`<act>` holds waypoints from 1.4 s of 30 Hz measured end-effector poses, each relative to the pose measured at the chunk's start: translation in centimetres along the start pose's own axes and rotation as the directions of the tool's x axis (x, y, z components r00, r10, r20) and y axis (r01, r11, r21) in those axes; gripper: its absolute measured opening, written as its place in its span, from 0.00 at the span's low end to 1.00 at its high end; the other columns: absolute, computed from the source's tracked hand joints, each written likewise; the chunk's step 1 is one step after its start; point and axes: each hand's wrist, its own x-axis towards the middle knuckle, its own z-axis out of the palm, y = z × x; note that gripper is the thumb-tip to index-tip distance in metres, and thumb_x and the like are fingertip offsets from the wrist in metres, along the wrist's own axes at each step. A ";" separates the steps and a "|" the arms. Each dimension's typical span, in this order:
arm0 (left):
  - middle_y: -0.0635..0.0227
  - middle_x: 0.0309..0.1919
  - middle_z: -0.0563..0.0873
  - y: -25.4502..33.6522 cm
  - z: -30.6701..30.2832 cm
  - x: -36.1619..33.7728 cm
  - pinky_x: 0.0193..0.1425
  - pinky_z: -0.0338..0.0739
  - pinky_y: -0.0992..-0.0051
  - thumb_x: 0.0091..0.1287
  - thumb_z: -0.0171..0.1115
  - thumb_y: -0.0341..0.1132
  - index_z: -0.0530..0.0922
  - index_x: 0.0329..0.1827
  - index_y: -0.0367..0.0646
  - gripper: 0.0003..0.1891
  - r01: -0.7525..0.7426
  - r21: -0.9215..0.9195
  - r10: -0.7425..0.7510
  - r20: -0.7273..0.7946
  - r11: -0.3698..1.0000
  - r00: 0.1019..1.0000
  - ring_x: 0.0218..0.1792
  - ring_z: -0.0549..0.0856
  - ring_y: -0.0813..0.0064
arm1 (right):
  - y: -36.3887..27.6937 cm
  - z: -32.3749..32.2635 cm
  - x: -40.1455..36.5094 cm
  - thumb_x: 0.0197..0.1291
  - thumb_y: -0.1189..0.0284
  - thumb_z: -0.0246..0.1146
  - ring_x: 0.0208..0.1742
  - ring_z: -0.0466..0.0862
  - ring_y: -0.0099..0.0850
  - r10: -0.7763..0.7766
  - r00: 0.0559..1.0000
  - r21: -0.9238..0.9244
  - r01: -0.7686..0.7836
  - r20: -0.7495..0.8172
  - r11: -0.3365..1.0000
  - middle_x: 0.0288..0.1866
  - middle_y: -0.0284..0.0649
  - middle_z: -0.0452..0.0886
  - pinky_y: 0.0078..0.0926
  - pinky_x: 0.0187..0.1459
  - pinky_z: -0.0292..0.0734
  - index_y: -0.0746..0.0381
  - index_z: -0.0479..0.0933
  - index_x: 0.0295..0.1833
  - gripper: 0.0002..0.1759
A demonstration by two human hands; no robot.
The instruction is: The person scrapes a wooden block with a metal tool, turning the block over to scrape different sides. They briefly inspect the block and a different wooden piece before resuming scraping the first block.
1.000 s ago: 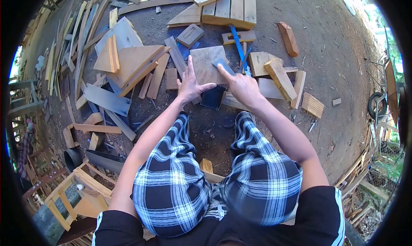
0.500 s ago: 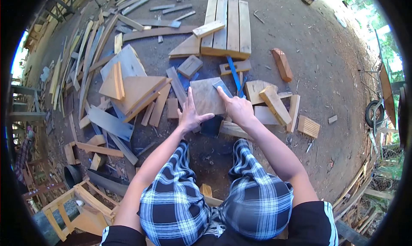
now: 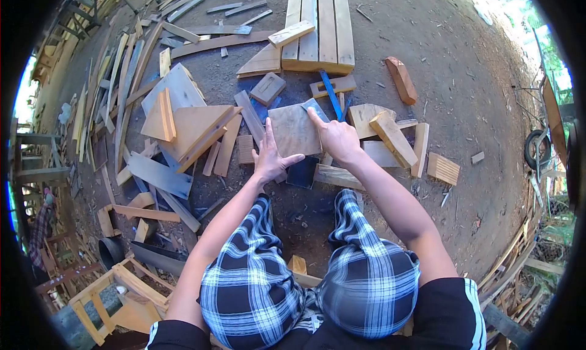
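A square wooden board point(image 3: 292, 132) lies in front of my knees, its grain facing up. My left hand point(image 3: 268, 158) is spread at the board's left and near edges, index finger pointing up along the side and thumb stretched to the right. At the upper right corner, my right hand point(image 3: 337, 141) presses a small flat blue-grey sheet point(image 3: 312, 108) on the wood with its index finger; its other fingers are curled. A dark square piece point(image 3: 301, 172) lies just below the board. Beyond the right hand lies a blue try square point(image 3: 331, 94).
A slatted wooden stand point(image 3: 318, 29) stands ahead. Wood offcuts point(image 3: 394, 139) lie to the right, with a reddish block point(image 3: 400, 80) farther out. Stacked boards point(image 3: 192, 130) and long wood strips point(image 3: 125, 75) fill the left. A wooden frame point(image 3: 116, 295) is at lower left.
The right hand and the small sheet have shifted slightly up the board toward its far right corner. The left hand keeps its spread pose; the whole view has tilted a little.
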 end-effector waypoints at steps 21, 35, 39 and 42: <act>0.52 0.77 0.52 -0.4 0.2 0.1 0.69 0.44 0.29 0.40 0.76 0.67 0.28 0.79 0.52 0.74 -0.020 -0.020 0.020 0.003 1.000 1.000 0.75 0.57 0.48 | -1.1 -0.4 -7.3 0.59 0.76 0.55 0.25 0.85 0.42 -0.022 0.997 -0.079 0.027 0.067 0.996 0.25 0.45 0.81 0.40 0.26 0.81 0.42 0.56 0.77 0.40; 0.52 0.77 0.53 -0.3 0.4 0.2 0.69 0.43 0.30 0.40 0.76 0.66 0.29 0.79 0.51 0.74 -0.019 -0.011 0.019 -0.006 1.000 1.000 0.75 0.57 0.48 | -1.4 -1.1 -6.4 0.58 0.77 0.55 0.26 0.86 0.44 -0.059 0.988 -0.032 0.064 0.140 0.997 0.24 0.47 0.82 0.41 0.28 0.82 0.44 0.54 0.78 0.41; 0.53 0.77 0.53 0.1 -0.2 0.3 0.70 0.43 0.31 0.40 0.76 0.66 0.30 0.79 0.51 0.74 -0.016 -0.033 0.016 -0.001 0.999 1.000 0.75 0.56 0.49 | -0.7 -0.7 -0.7 0.59 0.75 0.54 0.30 0.88 0.42 0.005 1.000 0.018 -0.005 0.026 1.000 0.30 0.47 0.85 0.40 0.30 0.83 0.45 0.61 0.74 0.36; 0.53 0.77 0.53 0.4 -0.5 0.1 0.69 0.43 0.30 0.40 0.76 0.66 0.29 0.79 0.52 0.74 0.037 -0.014 -0.036 0.047 0.999 0.998 0.75 0.57 0.48 | -1.2 -0.7 -0.5 0.60 0.75 0.53 0.30 0.87 0.42 0.026 0.999 0.041 -0.028 0.043 0.999 0.30 0.47 0.85 0.40 0.30 0.83 0.46 0.61 0.74 0.35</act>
